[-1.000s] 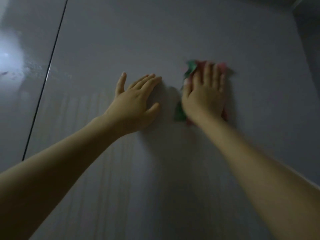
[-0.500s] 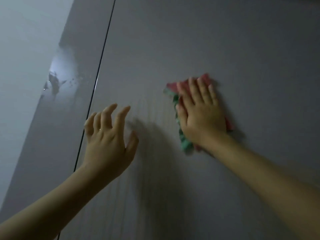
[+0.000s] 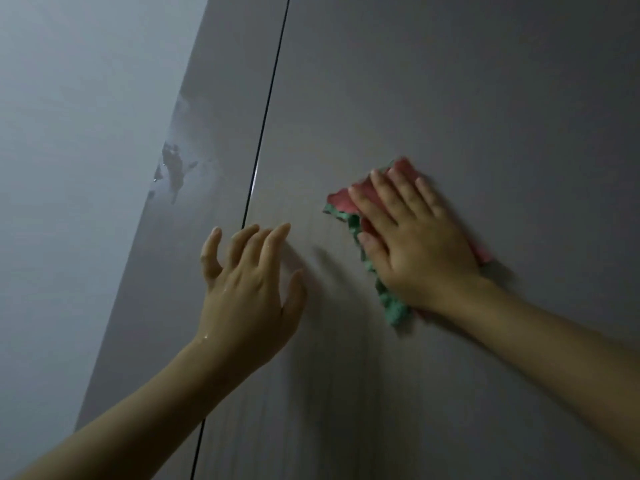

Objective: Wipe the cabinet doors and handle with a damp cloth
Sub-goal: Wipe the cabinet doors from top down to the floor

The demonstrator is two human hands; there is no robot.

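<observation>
I count two cabinet doors in front of me: the wide door (image 3: 450,98) to the right of the dark seam (image 3: 266,116), and the narrow door (image 3: 214,140) to its left. One seam runs between them. One cloth (image 3: 349,202), pink on one face and green on the other, lies flat on the wide door, right of the seam. Two hands are up, both mine: my right hand (image 3: 412,237) pressed flat on the cloth, my left hand (image 3: 249,289) spread across the seam. One pale wall (image 3: 76,168) stands left of the narrow door.
</observation>
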